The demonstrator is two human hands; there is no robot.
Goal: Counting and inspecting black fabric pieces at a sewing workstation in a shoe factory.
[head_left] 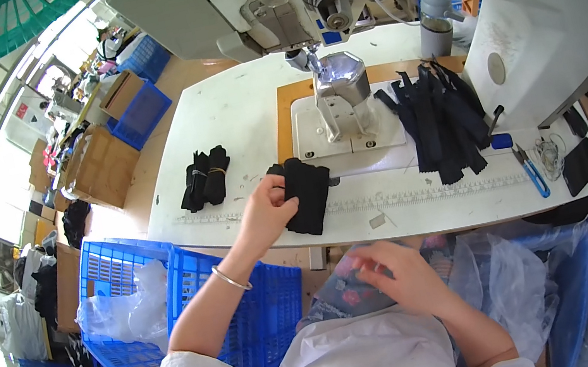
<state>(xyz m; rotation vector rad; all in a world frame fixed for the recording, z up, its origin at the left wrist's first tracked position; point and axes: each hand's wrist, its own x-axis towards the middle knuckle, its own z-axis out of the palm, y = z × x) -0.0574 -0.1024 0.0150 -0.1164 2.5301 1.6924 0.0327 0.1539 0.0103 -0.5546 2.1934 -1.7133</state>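
My left hand (267,216) is closed on the left edge of a black fabric bundle (306,195), thumb on top, at the table's front just before the sewing machine. Above my lap, off the table edge, my right hand (397,269) is bent with its fingers loosely apart and nothing visible in it. Two tied rolls of black fabric (204,179) lie left of the bundle. To its right, a fanned pile of long black fabric strips (437,123) rests beside the machine bed. The sewing machine's metal post (342,100) stands behind the bundle.
A printed ruler scale (407,197) runs along the white table (227,116). Blue-handled snips (534,173), a blue block (501,141) and a black pad (581,166) lie at right. Blue crates (185,281) stand below left; clear plastic bags (511,279) hang below right.
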